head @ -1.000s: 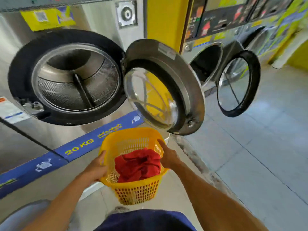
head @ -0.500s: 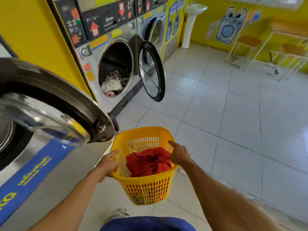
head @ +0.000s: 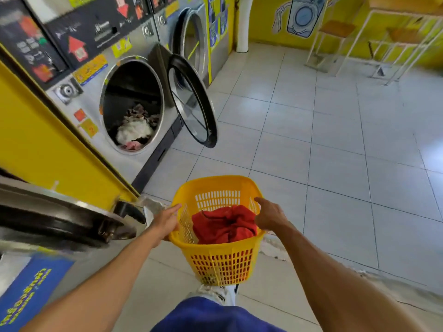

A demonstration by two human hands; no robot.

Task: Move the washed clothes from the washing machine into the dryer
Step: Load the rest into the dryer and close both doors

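Note:
I carry a yellow plastic basket (head: pixel 221 259) in front of me with red clothes (head: pixel 224 224) bunched inside. My left hand (head: pixel 165 222) grips its left rim and my right hand (head: pixel 269 215) grips its right rim. Ahead on the left stands the dryer (head: pixel 134 104) with its round door (head: pixel 191 101) swung open to the right. White and patterned clothes (head: pixel 134 130) lie inside its drum. The washing machine's open door (head: pixel 60 219) juts out at the lower left, close beside the basket.
A yellow panel (head: pixel 40 144) separates the two machines. Another machine (head: pixel 191 41) stands further along the row. White tiled floor (head: pixel 335 152) stretches to the right. A white-framed table and stools (head: pixel 374 37) stand at the far right against the yellow wall.
The view has swung right from the washing machine's empty drum to the dryer, which is now nearer. Both hands keep hold of the basket.

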